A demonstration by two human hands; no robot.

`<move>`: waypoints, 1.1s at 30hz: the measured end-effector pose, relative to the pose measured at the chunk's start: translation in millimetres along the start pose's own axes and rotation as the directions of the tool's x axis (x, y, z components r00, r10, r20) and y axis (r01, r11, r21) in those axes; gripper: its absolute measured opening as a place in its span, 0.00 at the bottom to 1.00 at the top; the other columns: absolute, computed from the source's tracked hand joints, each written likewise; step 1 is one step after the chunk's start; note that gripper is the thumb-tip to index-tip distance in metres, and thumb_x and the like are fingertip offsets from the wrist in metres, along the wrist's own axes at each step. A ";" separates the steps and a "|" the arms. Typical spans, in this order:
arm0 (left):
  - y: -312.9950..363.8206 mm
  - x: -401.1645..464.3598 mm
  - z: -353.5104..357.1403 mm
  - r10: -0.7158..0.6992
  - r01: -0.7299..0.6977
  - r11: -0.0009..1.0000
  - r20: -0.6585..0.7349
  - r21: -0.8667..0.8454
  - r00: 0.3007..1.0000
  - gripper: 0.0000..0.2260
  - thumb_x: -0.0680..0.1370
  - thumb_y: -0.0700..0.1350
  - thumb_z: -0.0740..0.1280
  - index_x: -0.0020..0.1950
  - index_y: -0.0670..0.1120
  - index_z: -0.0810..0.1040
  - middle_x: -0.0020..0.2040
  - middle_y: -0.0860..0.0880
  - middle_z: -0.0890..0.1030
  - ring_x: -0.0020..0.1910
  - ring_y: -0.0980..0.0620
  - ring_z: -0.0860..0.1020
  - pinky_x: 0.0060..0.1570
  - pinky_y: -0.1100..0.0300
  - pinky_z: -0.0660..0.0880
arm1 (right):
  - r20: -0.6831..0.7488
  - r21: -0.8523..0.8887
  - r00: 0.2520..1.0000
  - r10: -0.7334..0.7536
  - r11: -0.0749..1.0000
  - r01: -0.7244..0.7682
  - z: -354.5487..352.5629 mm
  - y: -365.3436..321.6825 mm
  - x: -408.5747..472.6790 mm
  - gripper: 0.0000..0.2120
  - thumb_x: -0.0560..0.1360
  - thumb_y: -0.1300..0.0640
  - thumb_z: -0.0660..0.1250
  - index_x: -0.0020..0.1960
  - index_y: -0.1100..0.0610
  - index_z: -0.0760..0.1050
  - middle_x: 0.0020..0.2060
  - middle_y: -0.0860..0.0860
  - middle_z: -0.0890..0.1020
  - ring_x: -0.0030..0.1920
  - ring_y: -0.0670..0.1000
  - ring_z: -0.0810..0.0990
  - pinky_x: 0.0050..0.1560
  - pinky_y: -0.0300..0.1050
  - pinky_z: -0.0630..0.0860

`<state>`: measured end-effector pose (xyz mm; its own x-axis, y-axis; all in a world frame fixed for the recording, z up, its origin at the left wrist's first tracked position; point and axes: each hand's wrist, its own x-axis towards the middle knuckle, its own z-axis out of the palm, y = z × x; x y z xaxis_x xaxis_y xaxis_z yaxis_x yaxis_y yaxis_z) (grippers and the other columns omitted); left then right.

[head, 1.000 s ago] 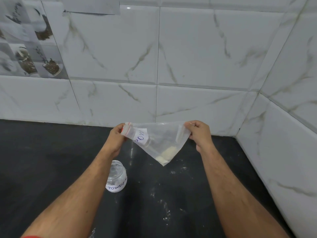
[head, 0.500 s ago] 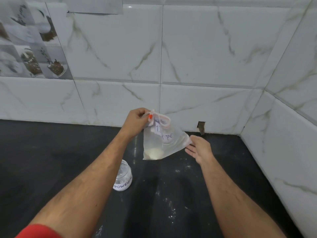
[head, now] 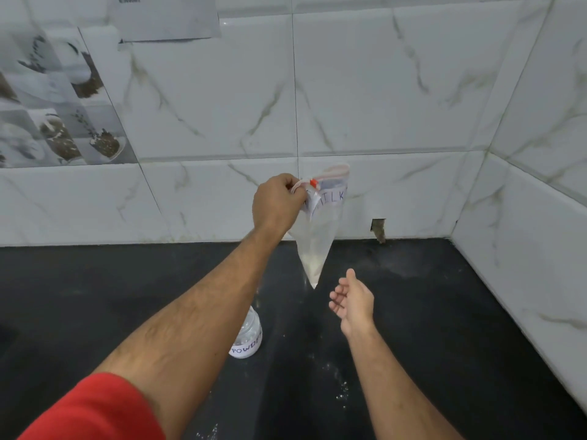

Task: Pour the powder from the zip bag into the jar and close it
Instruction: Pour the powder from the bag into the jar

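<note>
- While the left hand [head: 278, 203] now holds the zip bag [head: 320, 223] alone, the right hand has let go of it; a second ago both hands were pinching the top edge, one at each corner.
- The jar [head: 249, 336] stands on the dark tabletop [head: 444, 312], low and left of centre, partly hidden behind the left forearm. Its label reads "POWDER". I cannot tell if a lid is on it.
- The left hand is raised higher than before, with fingers curled round the top corner of the bag, beside the red zip strip.
- The bag hangs down from this grip and narrows to a point. The powder [head: 313, 268] is gathered in this lowest corner, so it is settled away from the zip.
- The right hand [head: 354, 300] is open, palm turned up, fingers relaxed, just below and to the right of the bag's tip. It holds nothing.
- Some spilled powder dust [head: 341, 392] lies on the tabletop, nearer to the person.
- In my judgement pouring has not begun: the bag is above and to the right of the jar, well apart from it.
</note>
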<state>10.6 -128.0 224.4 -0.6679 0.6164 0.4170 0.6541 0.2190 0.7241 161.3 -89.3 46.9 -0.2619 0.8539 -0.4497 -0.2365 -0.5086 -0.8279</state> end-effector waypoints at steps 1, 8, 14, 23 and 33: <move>6.8 2.6 -1.4 -0.005 0.005 1.000 -0.012 0.014 1.000 0.06 0.74 0.48 0.67 0.41 0.48 0.82 0.36 0.53 0.82 0.37 0.51 0.80 0.34 0.59 0.74 | -0.015 0.063 1.000 0.026 0.998 -0.025 4.1 7.3 -7.6 0.18 0.80 0.44 0.64 0.42 0.58 0.76 0.30 0.52 0.76 0.30 0.49 0.76 0.32 0.45 0.74; 49.1 9.5 -13.0 0.007 -0.006 1.000 0.018 -0.018 1.000 0.04 0.73 0.43 0.66 0.39 0.46 0.79 0.36 0.51 0.82 0.35 0.53 0.78 0.32 0.61 0.71 | 0.372 0.344 0.913 0.170 0.888 -0.305 56.9 31.5 -44.0 0.47 0.69 0.21 0.52 0.59 0.63 0.77 0.46 0.61 0.86 0.46 0.60 0.87 0.43 0.52 0.82; 46.4 7.3 -30.0 -0.046 0.052 0.995 0.065 -0.089 0.997 0.04 0.71 0.43 0.67 0.38 0.45 0.79 0.32 0.52 0.78 0.31 0.54 0.75 0.30 0.62 0.67 | 0.568 0.648 0.822 0.035 0.598 -0.473 102.1 21.2 -51.2 0.65 0.56 0.17 0.58 0.81 0.56 0.50 0.65 0.71 0.73 0.61 0.71 0.78 0.57 0.65 0.78; -17.6 -6.2 -85.7 -0.033 0.101 0.968 0.282 -0.232 0.959 0.12 0.72 0.42 0.73 0.32 0.48 0.73 0.30 0.53 0.73 0.31 0.55 0.71 0.30 0.63 0.66 | 0.345 0.779 0.931 -0.120 0.590 -0.213 95.9 4.5 -39.6 0.43 0.70 0.24 0.60 0.70 0.57 0.74 0.63 0.62 0.81 0.63 0.66 0.80 0.64 0.66 0.75; -119.8 -42.8 -132.3 -0.052 0.184 0.904 0.328 -0.386 0.943 0.08 0.72 0.41 0.77 0.48 0.42 0.81 0.43 0.45 0.84 0.40 0.50 0.80 0.43 0.55 0.75 | 0.371 0.658 0.900 -0.226 0.748 -0.084 75.6 -7.1 -38.8 0.33 0.75 0.40 0.64 0.73 0.60 0.72 0.68 0.61 0.78 0.68 0.64 0.76 0.67 0.61 0.72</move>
<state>-86.1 -280.6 192.5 -0.5481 0.8178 0.1753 0.3312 0.0197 0.9433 102.4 -127.2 95.5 -0.5299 0.8429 -0.0933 -0.7709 -0.5246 -0.3612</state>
